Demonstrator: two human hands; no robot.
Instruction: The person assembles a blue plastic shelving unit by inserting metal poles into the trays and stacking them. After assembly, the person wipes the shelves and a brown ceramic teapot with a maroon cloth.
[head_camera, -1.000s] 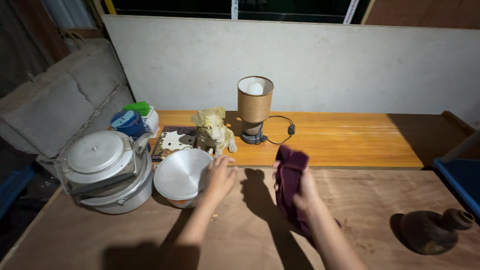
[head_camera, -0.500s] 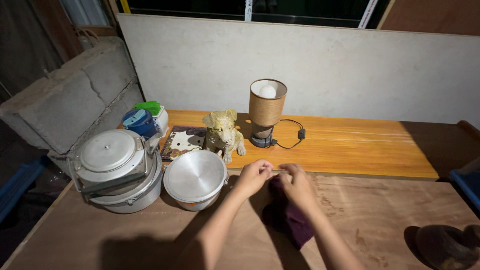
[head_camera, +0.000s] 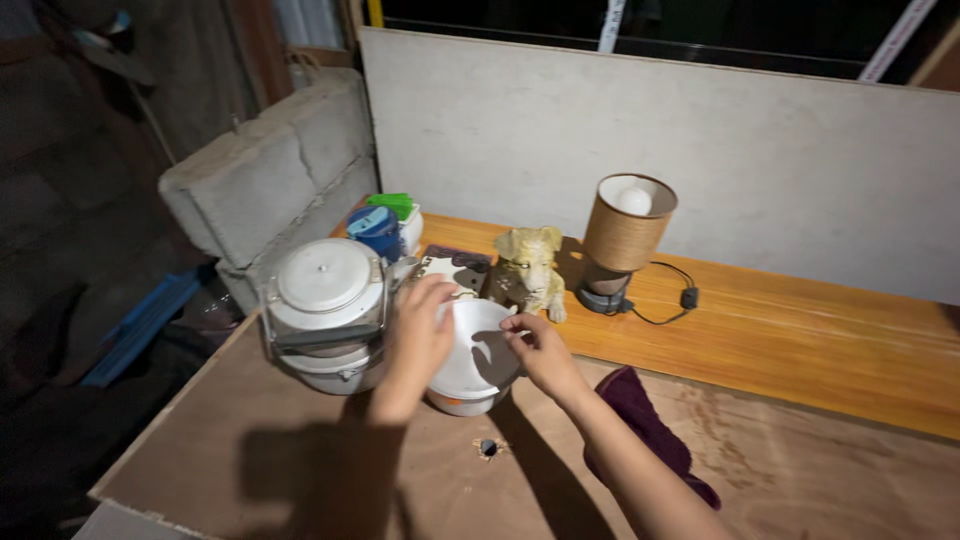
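While gripping the white bowl (head_camera: 470, 350) at its near-left rim, left hand (head_camera: 420, 335) curling fingers over the edge; right hand (head_camera: 540, 350) pinching the right rim. Bowl tilting on the tabletop (head_camera: 300, 470), just beside the lidded pot (head_camera: 325, 305). Purple cloth (head_camera: 640, 425) lying set down, untouched. Dog figurine (head_camera: 528, 268) and lamp (head_camera: 625, 235) standing behind.
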